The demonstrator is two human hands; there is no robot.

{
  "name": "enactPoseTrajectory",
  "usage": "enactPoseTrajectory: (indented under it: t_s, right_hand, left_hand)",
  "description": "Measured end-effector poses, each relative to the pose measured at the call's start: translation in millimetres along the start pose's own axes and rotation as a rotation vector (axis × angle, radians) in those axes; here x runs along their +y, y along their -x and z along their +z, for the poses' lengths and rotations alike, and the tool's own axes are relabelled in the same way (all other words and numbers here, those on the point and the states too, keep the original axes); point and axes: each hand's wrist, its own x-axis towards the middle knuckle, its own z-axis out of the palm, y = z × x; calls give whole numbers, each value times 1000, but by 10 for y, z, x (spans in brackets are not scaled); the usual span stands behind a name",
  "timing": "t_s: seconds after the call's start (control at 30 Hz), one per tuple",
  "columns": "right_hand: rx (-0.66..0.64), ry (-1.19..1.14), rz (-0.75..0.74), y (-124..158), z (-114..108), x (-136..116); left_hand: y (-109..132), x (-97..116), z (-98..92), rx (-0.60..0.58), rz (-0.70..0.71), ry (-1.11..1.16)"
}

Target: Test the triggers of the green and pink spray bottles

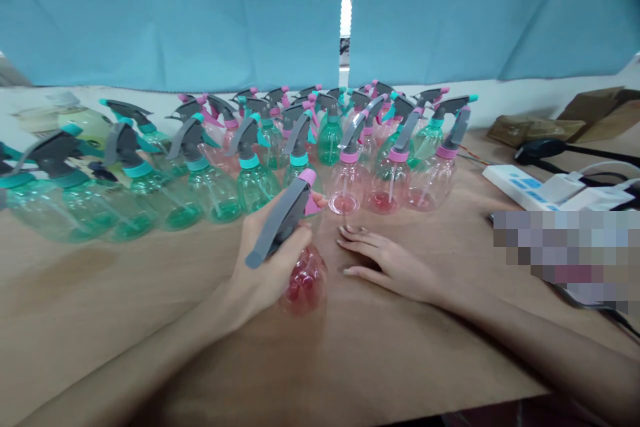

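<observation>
While Rows Stand Fitted, One Pink Bottle Is in Hand

As far as the view shows, most of the work looks done: every bottle standing on the table [100, 320] already carries a grey spray head. At the far left the green bottles [75, 207] stand in a crowded row, running back toward the blue curtain [175, 13].

Near the middle, the left hand [273, 260] is closed around the neck of the pink bottle [304, 283], which tilts in front of the rows. Its spray head [277, 223] is on, trigger pointing down and left; whether the collar is screwed fully home I cannot tell. By my reading, this one piece is the only one not yet in the rows.

Just right of it, the right hand [385, 260] lies flat on the table, palm down, fingers spread, holding nothing.

Behind that hand stand the other pink bottles [383, 187], upright and headed. Farther right lie a power strip [525, 187] and brown boxes [590, 107].
</observation>
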Motion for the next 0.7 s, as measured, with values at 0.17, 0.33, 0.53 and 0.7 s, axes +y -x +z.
enactPoseTrajectory:
  t_s: [0.17, 0.33, 0.53, 0.7]
  right_hand:
    - [4, -7, -4, 4, 3, 6]
    - [12, -16, -8, 6, 16, 24]
    - [-8, 5, -10, 3, 15, 24]
    - [-8, 7, -4, 0, 6, 12]
  left_hand:
    - [3, -38, -6, 13, 38, -59]
    - [-16, -30, -24, -6, 66, -30]
    - [-23, -51, -40, -30, 62, 19]
    - [-21, -66, -46, -16, 52, 8]
